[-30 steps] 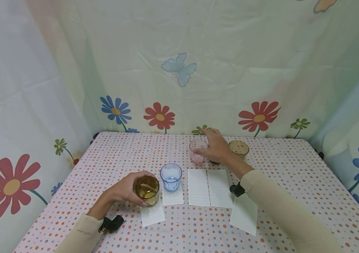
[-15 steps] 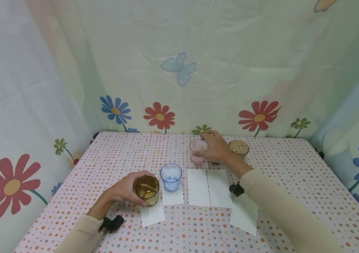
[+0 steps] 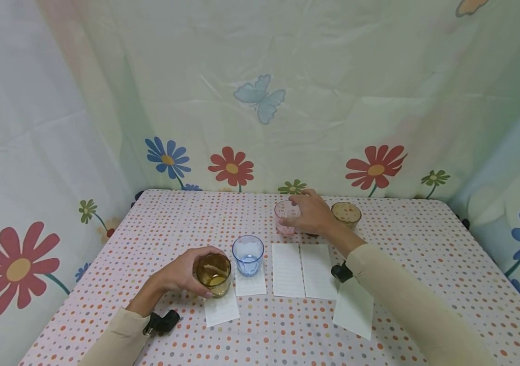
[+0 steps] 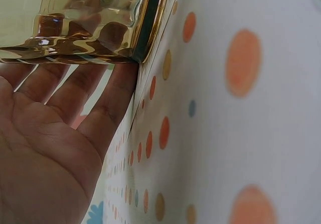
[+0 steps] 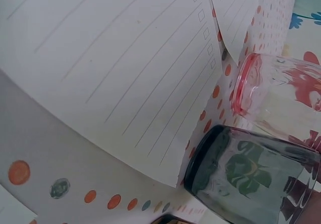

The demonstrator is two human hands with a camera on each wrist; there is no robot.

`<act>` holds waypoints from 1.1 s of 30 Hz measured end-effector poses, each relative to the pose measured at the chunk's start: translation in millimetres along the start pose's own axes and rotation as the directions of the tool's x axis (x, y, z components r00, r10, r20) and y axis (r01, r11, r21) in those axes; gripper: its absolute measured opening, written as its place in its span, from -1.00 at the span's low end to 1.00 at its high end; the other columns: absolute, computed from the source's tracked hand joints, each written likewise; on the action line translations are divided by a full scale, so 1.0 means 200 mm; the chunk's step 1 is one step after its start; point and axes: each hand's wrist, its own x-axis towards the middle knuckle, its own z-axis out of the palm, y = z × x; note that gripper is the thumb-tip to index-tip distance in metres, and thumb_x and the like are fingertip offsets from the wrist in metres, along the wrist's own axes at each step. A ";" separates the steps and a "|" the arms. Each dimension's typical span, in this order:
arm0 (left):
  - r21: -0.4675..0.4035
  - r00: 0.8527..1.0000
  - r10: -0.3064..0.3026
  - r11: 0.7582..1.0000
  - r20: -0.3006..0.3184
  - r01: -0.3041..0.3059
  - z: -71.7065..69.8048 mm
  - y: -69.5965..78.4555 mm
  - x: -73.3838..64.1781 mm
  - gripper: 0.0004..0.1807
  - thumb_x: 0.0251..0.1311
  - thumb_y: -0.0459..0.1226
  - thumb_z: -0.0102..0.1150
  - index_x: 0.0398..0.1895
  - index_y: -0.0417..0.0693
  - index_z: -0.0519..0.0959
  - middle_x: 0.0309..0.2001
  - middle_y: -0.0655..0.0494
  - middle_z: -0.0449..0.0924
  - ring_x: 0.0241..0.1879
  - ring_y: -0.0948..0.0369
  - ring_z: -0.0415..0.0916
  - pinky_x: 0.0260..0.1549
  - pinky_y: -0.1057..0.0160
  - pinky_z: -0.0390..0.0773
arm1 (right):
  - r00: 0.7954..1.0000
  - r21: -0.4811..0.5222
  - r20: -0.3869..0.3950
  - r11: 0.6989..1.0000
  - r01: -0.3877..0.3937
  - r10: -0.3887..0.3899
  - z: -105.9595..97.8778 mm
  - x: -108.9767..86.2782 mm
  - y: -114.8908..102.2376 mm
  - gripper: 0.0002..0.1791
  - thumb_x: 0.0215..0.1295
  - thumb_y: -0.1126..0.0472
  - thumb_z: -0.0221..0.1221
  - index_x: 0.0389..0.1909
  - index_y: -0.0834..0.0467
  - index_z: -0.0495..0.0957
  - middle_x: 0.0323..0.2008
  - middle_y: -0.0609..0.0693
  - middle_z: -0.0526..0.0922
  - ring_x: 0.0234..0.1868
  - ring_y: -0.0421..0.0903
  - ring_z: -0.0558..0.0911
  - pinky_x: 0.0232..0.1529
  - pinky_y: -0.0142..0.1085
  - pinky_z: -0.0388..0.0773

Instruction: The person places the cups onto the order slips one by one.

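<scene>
My left hand (image 3: 186, 272) grips an amber glass tumbler (image 3: 214, 284) from its left side, fingers behind and thumb in front. In the left wrist view the fingers lie along the amber glass (image 4: 90, 23), whose base is right at a paper sheet. At the back, my right hand (image 3: 310, 213) holds a pink glass tumbler (image 3: 286, 231) near its rim, thumb in front and index finger behind. Below that hand stands a dark grey glass (image 5: 251, 174), mostly hidden in the head view, beside the pink one (image 5: 276, 93).
A light blue glass (image 3: 248, 256) stands upright on a paper sheet (image 3: 251, 288) near the amber one. Lined paper sheets (image 3: 287, 274) lie across the dotted tablecloth (image 3: 283, 335). Another brownish glass (image 3: 346, 213) is behind the right wrist.
The right hand's fingers have drawn in a little toward the pink glass's rim. The left hand and the glasses have stayed in place.
</scene>
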 end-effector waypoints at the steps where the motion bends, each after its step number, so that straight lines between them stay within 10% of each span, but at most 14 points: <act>1: 0.000 1.000 0.003 1.000 0.002 -0.003 0.00 0.00 0.00 -0.11 -0.16 -0.36 0.62 0.33 -0.28 0.40 0.21 -0.16 0.55 0.20 -0.07 0.50 0.18 0.19 0.52 | 1.000 0.000 0.004 1.000 -0.006 0.006 0.00 0.00 0.00 -0.08 0.16 -0.33 0.31 0.39 0.19 0.44 0.17 0.10 0.65 0.51 0.20 0.17 0.39 0.23 0.25; 33: -0.010 1.000 0.001 1.000 -0.004 -0.001 0.00 0.01 0.00 -0.11 -0.16 -0.39 0.62 0.32 -0.32 0.40 0.19 -0.13 0.56 0.20 -0.14 0.48 0.16 0.16 0.55 | 0.996 -0.011 0.058 0.998 -0.063 0.063 0.02 0.02 -0.02 -0.03 0.09 -0.28 0.35 0.43 0.19 0.38 0.15 0.09 0.64 0.50 0.21 0.18 0.38 0.25 0.25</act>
